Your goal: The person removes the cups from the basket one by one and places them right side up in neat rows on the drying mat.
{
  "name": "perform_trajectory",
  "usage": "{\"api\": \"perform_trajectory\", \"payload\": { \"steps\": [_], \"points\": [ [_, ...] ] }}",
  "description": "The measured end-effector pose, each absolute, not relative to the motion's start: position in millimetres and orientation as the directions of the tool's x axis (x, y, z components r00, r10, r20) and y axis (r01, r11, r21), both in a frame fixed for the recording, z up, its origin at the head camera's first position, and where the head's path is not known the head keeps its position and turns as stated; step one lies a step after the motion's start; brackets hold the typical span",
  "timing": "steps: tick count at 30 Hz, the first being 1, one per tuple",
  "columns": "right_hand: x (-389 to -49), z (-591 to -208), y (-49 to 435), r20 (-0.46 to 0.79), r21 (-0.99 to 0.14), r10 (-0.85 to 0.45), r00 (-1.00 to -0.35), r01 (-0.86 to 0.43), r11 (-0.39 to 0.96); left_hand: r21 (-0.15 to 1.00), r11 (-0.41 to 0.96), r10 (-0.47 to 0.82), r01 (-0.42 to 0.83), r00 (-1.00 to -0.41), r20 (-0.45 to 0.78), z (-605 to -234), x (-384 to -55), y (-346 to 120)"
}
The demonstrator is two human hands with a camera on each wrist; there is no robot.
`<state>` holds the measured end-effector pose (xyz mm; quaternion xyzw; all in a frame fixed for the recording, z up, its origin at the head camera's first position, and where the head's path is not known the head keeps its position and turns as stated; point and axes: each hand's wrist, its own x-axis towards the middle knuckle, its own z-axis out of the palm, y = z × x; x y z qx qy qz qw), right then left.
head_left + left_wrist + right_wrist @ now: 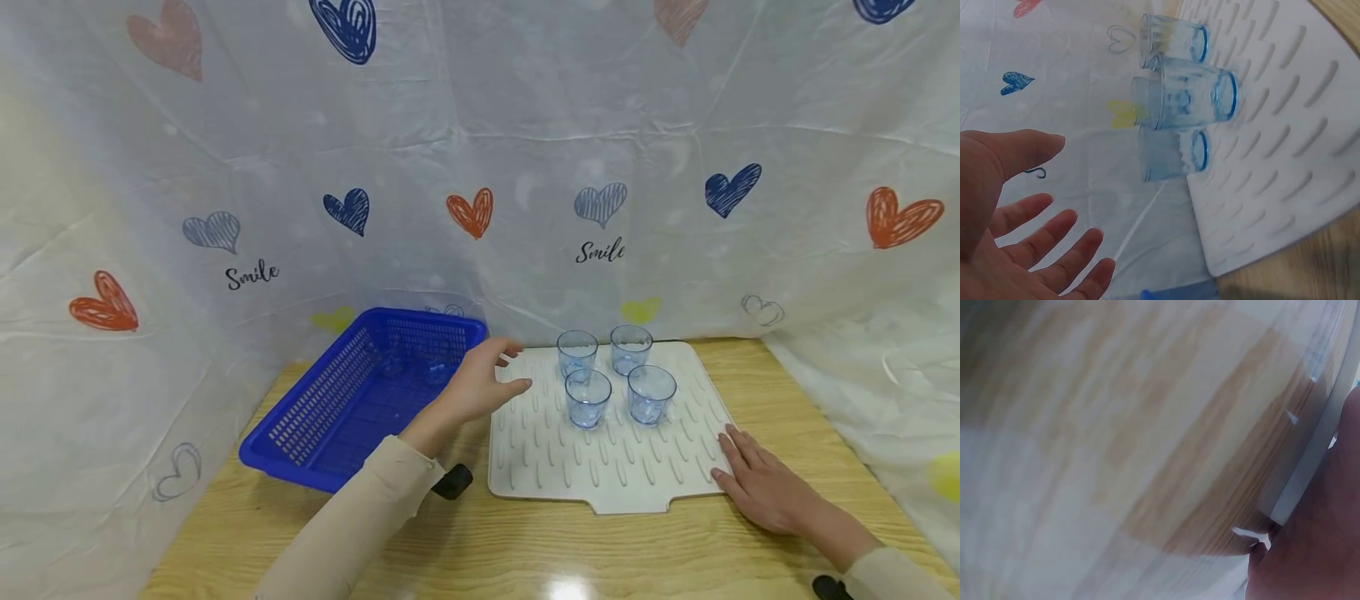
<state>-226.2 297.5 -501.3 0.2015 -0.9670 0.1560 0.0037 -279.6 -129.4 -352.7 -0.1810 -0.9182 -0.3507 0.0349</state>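
Several clear bluish drinking glasses [587, 400] stand upright, grouped on a white ridged draining mat [547, 467]. My left hand [476, 385] is held up between a blue plastic basket [300, 433] and the mat's left edge, thumb and fingers apart with nothing between them. In the left wrist view the left hand [1029, 231] is apart from the glasses [1191, 94]. My right hand [768, 487] lies with extended fingers at the mat's lower right edge, touching it. The right wrist view shows part of that hand [1316, 537] against the mat's side.
Inside the basket, some clear glasses [392, 362] show faintly at the far end. The wooden table [525, 550] runs along the front. Behind it hangs a white sheet [525, 167] printed with hearts.
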Motion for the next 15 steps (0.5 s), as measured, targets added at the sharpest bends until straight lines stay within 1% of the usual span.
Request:
{"api": "perform_trajectory", "payload": {
  "steps": [3,4,10,11,15],
  "points": [
    [-226.3,-498.7,296.9,0.057,-0.294,-0.387,-0.92,-0.386,0.875,0.617,0.706,0.299,0.347,-0.936,0.184,-343.5,-277.9,-143.1],
    [-226.6,-498.9,297.0,0.053,-0.313,-0.383,-0.922,-0.38,0.87,0.61,0.715,0.297,0.342,-0.938,0.178,-340.5,-277.3,-147.9],
    [-227.4,-500.4,297.8,0.047,-0.324,-0.384,-0.922,-0.378,0.867,0.591,0.74,0.271,0.322,-0.946,0.176,-324.4,-277.3,-176.1],
    [-228.1,-500.9,298.3,0.045,-0.308,-0.386,-0.921,-0.381,0.872,0.59,0.741,0.266,0.32,-0.947,0.179,-322.0,-277.5,-180.2],
    [-229.9,-506.6,301.1,0.048,-0.31,-0.383,-0.922,-0.378,0.872,0.588,0.75,0.245,0.302,-0.953,0.177,-315.6,-278.1,-195.1]
  ]
}}
